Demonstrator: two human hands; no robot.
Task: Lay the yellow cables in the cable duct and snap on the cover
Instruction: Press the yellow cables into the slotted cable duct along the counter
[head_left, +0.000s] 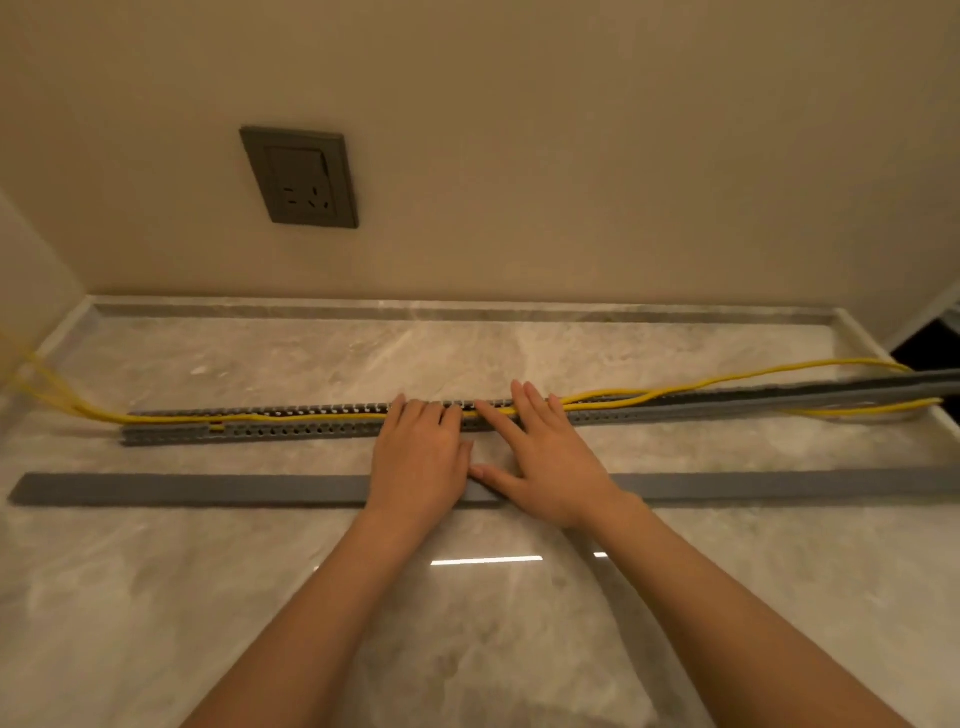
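Your left hand (421, 457) and right hand (545, 457) are lying flat with fingers spread wide, holding nothing, pressing on the long grey slotted plastic cable duct (291, 423). The thin yellow cables (322, 415) are running along inside it and spilling out past both ends. The flat grey cover strip (192, 490) is lying apart, nearer you, on the shiny marble bench (182, 597). A grey wall socket (300, 176) is sitting on the beige wall.
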